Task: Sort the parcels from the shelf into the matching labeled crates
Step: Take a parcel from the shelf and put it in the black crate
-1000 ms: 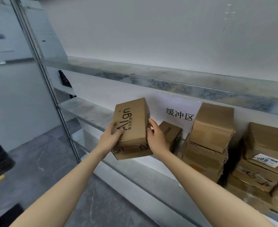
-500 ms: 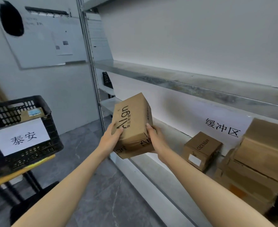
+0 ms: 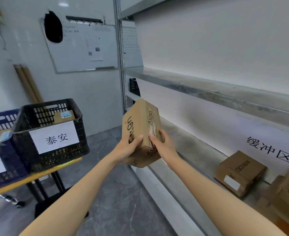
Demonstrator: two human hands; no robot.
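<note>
1. While the head view is my only view, I read everything from it: the parcel (image 3: 141, 132) is in mid-air, clear of the shelf (image 3: 191, 143) and well apart from the crates.
2. Both hands clasp it. The left hand (image 3: 128, 147) curls round the printed face, and the right hand (image 3: 162, 145) wraps the far side, thumb on the taped seam.
3. I see only brand print, no address label, so I judge the step is to rotate the box until one shows. I would turn it slowly, one hand bearing the weight underneath.
4. The black crate (image 3: 46, 103) carries a sign reading 泰安; the blue crate (image 3: 4, 174) beside it has its sign cut off by the frame. I would look left before choosing.
5. Both crates sit on a yellow table (image 3: 38, 176); I would lower the parcel in, not toss it.
6. A small box (image 3: 239, 172) and a stack of parcels (image 3: 287, 193) wait on the shelf.
</note>
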